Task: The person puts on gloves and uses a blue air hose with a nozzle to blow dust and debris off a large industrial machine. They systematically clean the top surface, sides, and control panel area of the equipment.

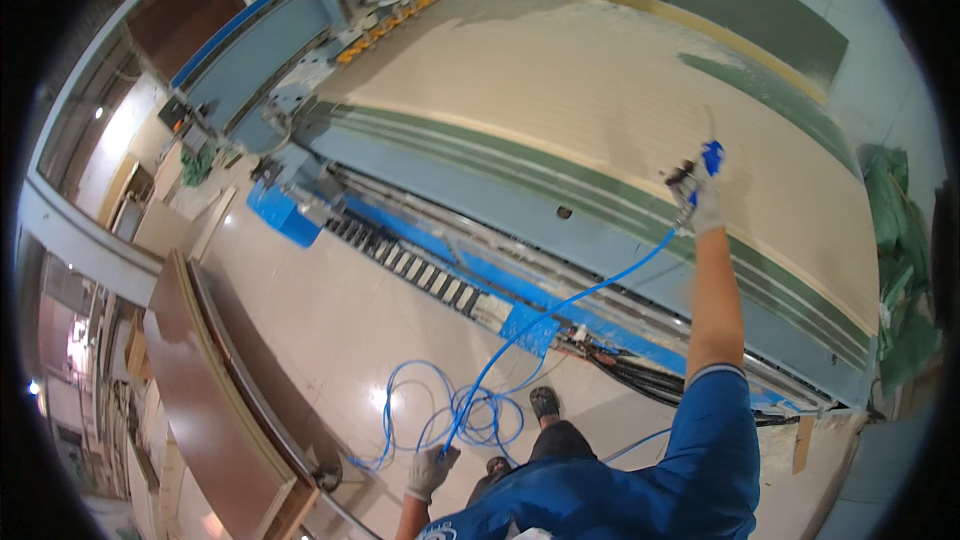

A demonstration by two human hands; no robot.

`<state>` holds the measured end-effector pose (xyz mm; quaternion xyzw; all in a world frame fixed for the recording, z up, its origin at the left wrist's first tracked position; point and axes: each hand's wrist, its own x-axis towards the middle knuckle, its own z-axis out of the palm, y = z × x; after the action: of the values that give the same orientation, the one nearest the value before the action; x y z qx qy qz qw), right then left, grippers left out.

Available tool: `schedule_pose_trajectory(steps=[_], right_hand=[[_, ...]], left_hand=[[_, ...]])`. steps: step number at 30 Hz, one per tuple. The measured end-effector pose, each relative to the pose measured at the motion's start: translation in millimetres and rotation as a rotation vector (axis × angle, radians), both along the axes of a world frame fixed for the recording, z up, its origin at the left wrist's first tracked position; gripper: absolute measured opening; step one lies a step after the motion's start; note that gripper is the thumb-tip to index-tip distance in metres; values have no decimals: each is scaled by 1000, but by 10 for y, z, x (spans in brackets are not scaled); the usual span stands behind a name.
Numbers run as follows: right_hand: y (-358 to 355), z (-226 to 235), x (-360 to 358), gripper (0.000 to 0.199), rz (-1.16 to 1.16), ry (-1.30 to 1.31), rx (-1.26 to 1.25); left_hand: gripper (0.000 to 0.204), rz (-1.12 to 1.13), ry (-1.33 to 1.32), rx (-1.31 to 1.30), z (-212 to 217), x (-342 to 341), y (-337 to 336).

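Got a workshop here with a shiny pale floor (330, 310) and a big machine bed (770, 100) running slantwise across it. Covered mostly in a flat tan layer (560, 90), powdery-looking and finely streaked, with long straight green strips (480, 145) along the near side.

Wearing pale, soft-looking gloves on both hands. Got the right hand (709, 208) clamped on a small hose-fed gun (682, 178), hard and dark with a metallic look. Can't make out each finger at this size. Holding it out over the bed, near the line between tan and green, on a nearly straight arm. See a thin, round blue hose (540, 318) leaving its lower end and sweeping in a long curve down to the left hand (428, 475), curled closed around it near the lower edge. Also lying in loose loops on the floor, just beside the shoes (543, 402).

Notice flat, slick brown boards (205, 405) at the left, a ribbed cable chain (410, 265) beside the bed, plus crumpled green sheeting (895, 240) at the far right.
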<state>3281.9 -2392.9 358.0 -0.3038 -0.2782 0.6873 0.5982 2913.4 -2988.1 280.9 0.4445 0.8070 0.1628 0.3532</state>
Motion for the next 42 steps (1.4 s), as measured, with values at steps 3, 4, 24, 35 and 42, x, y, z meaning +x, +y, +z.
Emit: schedule_pose_trajectory(steps=[3,4,24,35,42], right_hand=[[-1104,-161,74,35,-24,105,-57],[-1506,-240,93,37,-18,133,-46],[-6670,-1624,861,40,-582,29,-556],[-8567,-1733,3537,34,-536,486,-567],[-10124,-1498,5094,40,-768,605,-352]], left_hand=[[33,55,-57,-13,19,-106,-194],[33,76,-74,-53,18,-142,-271],[29,-290,-204,-149,-490,144,-2042],[33,-978,79,-383,-1105,2443,-1902],[25,-1213,-8,-378,-1134,4567,-1860]])
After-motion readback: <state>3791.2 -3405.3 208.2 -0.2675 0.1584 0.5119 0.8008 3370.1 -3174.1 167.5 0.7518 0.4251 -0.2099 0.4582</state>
